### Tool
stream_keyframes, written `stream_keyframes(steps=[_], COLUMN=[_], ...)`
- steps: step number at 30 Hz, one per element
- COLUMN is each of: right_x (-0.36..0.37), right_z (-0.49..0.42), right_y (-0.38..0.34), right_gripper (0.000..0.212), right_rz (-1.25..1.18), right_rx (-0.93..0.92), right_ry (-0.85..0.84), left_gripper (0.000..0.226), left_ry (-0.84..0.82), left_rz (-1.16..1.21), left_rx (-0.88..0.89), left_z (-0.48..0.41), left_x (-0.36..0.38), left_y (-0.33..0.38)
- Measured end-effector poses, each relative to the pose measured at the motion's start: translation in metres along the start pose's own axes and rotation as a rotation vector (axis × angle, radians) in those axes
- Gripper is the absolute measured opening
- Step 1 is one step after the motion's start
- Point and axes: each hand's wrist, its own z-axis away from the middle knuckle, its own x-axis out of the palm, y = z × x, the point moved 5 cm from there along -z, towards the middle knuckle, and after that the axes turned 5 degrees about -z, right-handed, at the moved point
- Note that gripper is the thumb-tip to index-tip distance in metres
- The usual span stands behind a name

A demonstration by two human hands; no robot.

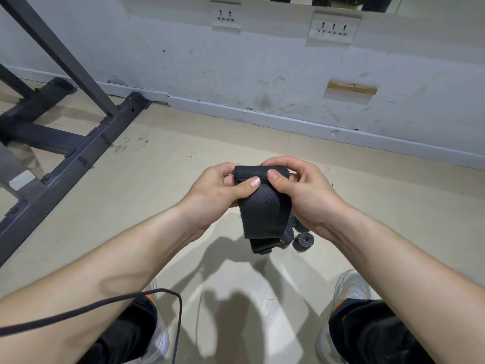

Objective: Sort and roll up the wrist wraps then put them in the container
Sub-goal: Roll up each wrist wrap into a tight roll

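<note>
Wrist wrap [262, 203], black and flat-woven, is held in the air between both hands, above the floor [183, 158]. The left hand [215, 190] and right hand [301, 190] each clench one side of its upper end, fingers curled behind and both thumbs [249, 186] pressing on the front face. Just above the thumbs the strap curls over into a tight roll. By my reading, the rolling step is under way, with only the first turns made.

The roll's axis runs across, from one palm to the other. The strap's long axis runs the other way, dropping straight down out of the grip. Its free tail hangs below the hands, and the lowest end looks doubled back on itself.

The next move probably calls for turning the roll down along the tail with the edges kept square, while the thumbs hold tension so the turns do not loosen.

Below the grip and a little to its right, several rolled wraps [303, 241] lie on the floor, partly hidden by the right wrist. No container is in view.
</note>
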Motion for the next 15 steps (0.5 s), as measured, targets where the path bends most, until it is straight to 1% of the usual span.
stream_keyframes(steps=[2, 5, 8, 11, 14, 15], right_x=[-0.002, -0.001, 0.0, 0.001, 0.008, 0.01], right_z=[0.0, 0.001, 0.002, 0.001, 0.003, 0.004], right_y=[0.001, 0.001, 0.0, 0.001, -0.001, -0.001], right_gripper=[0.016, 0.019, 0.02, 0.027, 0.024, 0.026], right_rz=[-0.001, -0.005, -0.042, -0.087, 0.04, 0.063], right_rx=[-0.012, -0.025, -0.018, 0.022, -0.007, -0.006], right_ry=[0.01, 0.011, 0.017, 0.021, -0.039, -0.053], left_gripper=[0.027, 0.027, 0.016, 0.017, 0.021, 0.021], left_ry=[0.004, 0.105, 0.145, 0.169, 0.19, 0.198], left_rz=[-0.042, -0.108, -0.019, 0.046, 0.044, 0.025], left_rx=[0.013, 0.043, 0.086, 0.094, 0.107, 0.122], left_z=[0.001, 0.002, 0.002, 0.002, 0.004, 0.004], left_x=[0.006, 0.006, 0.005, 0.001, -0.003, -0.004], left_y=[0.0, 0.002, 0.006, 0.009, 0.012, 0.012])
